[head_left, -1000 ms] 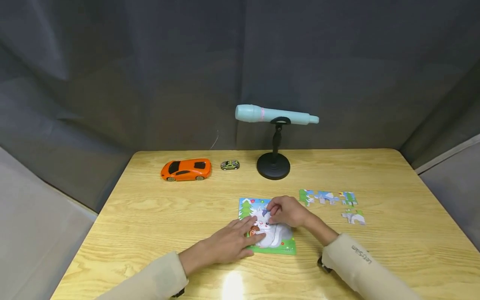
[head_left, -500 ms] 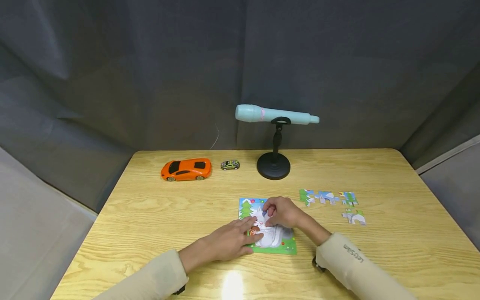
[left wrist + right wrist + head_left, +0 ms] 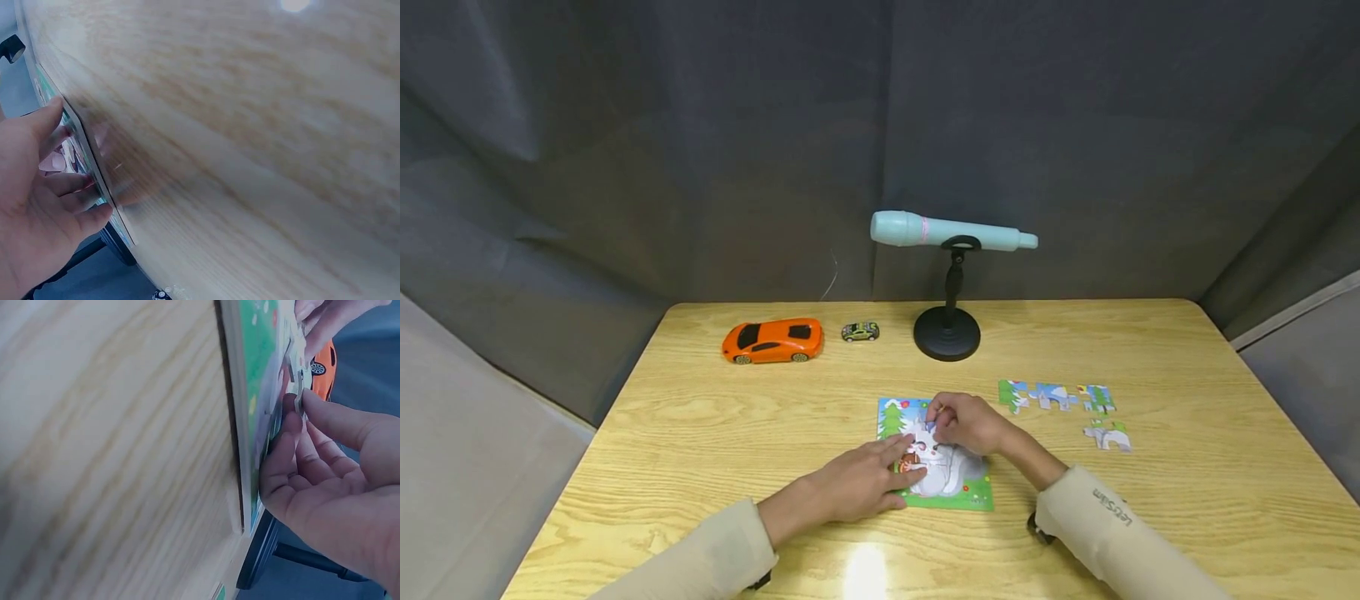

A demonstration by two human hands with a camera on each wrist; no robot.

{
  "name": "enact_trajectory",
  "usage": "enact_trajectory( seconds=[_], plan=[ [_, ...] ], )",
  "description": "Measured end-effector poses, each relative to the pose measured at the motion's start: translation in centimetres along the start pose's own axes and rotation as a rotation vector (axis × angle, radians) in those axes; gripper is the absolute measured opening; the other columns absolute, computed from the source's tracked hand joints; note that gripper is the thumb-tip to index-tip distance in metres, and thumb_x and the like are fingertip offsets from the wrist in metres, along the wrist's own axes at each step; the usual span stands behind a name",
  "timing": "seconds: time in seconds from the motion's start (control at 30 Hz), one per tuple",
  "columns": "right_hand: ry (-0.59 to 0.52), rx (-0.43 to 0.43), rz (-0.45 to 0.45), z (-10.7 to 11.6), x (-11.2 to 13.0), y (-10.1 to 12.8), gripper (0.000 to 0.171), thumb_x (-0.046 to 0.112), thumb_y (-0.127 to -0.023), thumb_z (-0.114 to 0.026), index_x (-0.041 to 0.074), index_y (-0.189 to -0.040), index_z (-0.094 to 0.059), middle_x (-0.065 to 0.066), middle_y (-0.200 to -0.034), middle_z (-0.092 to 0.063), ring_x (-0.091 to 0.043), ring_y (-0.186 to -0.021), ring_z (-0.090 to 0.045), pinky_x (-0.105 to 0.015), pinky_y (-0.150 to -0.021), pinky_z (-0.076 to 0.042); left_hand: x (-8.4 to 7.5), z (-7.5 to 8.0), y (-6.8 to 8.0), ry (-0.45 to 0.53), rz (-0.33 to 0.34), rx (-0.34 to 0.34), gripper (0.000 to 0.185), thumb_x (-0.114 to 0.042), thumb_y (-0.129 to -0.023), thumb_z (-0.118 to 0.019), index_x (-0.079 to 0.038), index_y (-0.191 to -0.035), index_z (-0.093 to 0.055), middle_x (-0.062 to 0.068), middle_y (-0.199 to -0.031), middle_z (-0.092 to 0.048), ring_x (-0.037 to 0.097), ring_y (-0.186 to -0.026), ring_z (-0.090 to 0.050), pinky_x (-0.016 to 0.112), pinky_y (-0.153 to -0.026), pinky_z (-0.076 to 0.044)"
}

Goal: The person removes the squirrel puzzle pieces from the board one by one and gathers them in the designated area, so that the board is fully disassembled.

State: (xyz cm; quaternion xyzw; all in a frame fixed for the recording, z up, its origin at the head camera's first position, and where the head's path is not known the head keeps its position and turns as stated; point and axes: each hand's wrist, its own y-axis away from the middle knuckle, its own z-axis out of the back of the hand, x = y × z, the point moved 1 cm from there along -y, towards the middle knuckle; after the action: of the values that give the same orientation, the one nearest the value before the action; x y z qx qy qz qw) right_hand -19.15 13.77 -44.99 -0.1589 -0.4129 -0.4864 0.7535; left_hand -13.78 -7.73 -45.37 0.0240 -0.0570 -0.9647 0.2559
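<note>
On the table lies a picture puzzle board [image 3: 951, 502] showing a grey-white squirrel on green ground. My left hand [image 3: 868, 482] rests on its left part with spread, fairly straight fingers, steadying nothing visible between them. In the left wrist view the left fingertips [image 3: 94, 219] touch the board's edge. Over the board's upper middle, my right hand [image 3: 973, 423] pinches a small puzzle piece [image 3: 299, 403] between thumb and forefinger. The right wrist view has this piece tilted above the picture. My right fingers hide part of the board.
Several loose puzzle pieces [image 3: 1054, 395] lie to the board's right. Behind stand a black microphone stand [image 3: 947, 335] with a light-blue microphone [image 3: 970, 233], a small green car [image 3: 860, 332] and an orange toy car [image 3: 772, 341]. A dark curtain [image 3: 737, 150] hangs behind the table.
My right hand has shifted slightly left over the board, still pinching the piece. My left hand stays almost in place on the board.
</note>
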Motion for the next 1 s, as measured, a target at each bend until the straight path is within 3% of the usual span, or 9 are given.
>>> enact_trajectory(
  seconds=[0.2, 0.43, 0.87, 1.0],
  plan=[
    [-0.061, 0.023, 0.026, 0.6, -0.4, 0.3, 0.014, 0.000, -0.086, -0.063, -0.001, -0.099, -0.058, -0.010, -0.075, -0.061, -0.010, -0.061, -0.049, -0.020, -0.052, -0.039, 0.0, -0.4, 0.0, 0.011, 0.001, -0.012, 0.051, -0.044, -0.096, -0.049, -0.023, -0.141, -0.046, 0.020, -0.151, -0.033, 0.027, -0.141, -0.033, 0.036, -0.112, -0.034],
    [-0.160, 0.052, 0.048, 2.2, -1.0, 1.0, 0.019, 0.000, -0.088, -0.061, -0.006, -0.104, -0.054, -0.015, -0.074, -0.058, -0.009, -0.056, -0.044, -0.021, -0.054, -0.040, -0.1, -0.3, 0.0, 0.002, 0.011, -0.003, 0.050, -0.045, -0.096, -0.048, -0.024, -0.141, -0.046, 0.019, -0.152, -0.033, 0.027, -0.142, -0.033, 0.036, -0.112, -0.034],
    [-0.161, 0.057, 0.035, 6.4, -3.5, 3.9, 0.017, 0.000, -0.091, -0.056, -0.008, -0.106, -0.052, -0.015, -0.074, -0.056, -0.010, -0.059, -0.043, -0.024, -0.055, -0.040, -0.2, -0.2, 0.0, -0.005, 0.002, -0.021, 0.051, -0.044, -0.096, -0.049, -0.023, -0.142, -0.046, 0.020, -0.151, -0.033, 0.028, -0.141, -0.033, 0.036, -0.113, -0.033],
    [-0.150, 0.030, -0.010, 7.8, -4.5, 5.0, 0.016, 0.001, -0.092, -0.056, -0.007, -0.106, -0.052, -0.012, -0.077, -0.058, -0.014, -0.064, -0.050, -0.027, -0.056, -0.044, -0.2, -0.2, 0.0, 0.000, 0.002, -0.024, 0.051, -0.044, -0.096, -0.049, -0.022, -0.142, -0.046, 0.020, -0.151, -0.033, 0.029, -0.141, -0.033, 0.036, -0.113, -0.033]
  ],
)
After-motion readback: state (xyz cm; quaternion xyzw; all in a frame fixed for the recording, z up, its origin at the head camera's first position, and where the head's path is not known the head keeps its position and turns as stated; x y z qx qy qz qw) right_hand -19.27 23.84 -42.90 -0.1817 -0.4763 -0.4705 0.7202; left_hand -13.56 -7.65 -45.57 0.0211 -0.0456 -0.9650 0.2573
